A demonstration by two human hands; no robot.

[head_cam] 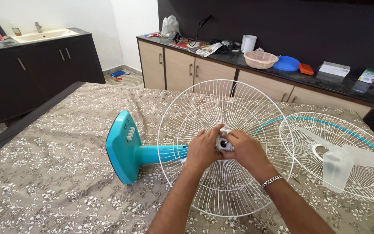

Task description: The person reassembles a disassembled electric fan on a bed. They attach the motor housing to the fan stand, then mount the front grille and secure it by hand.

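A teal pedestal fan lies on its side on the bed, its square base (123, 145) standing on edge at the left. The white wire rear guard (221, 108) faces me, upright. My left hand (203, 149) and my right hand (246, 149) both press on the grey hub (224, 144) at the guard's centre, fingers curled around it. A silver bracelet sits on my right wrist. To the right lies the front guard (347, 130) with a teal rim, and on it rest the clear fan blades (340, 162).
A floral bedspread (53, 173) covers the bed. Behind runs a dark counter (282, 71) with a pink basket (260, 59), a blue plate (286, 63), papers and a bag. A dark cabinet with a sink (44, 34) stands at the left.
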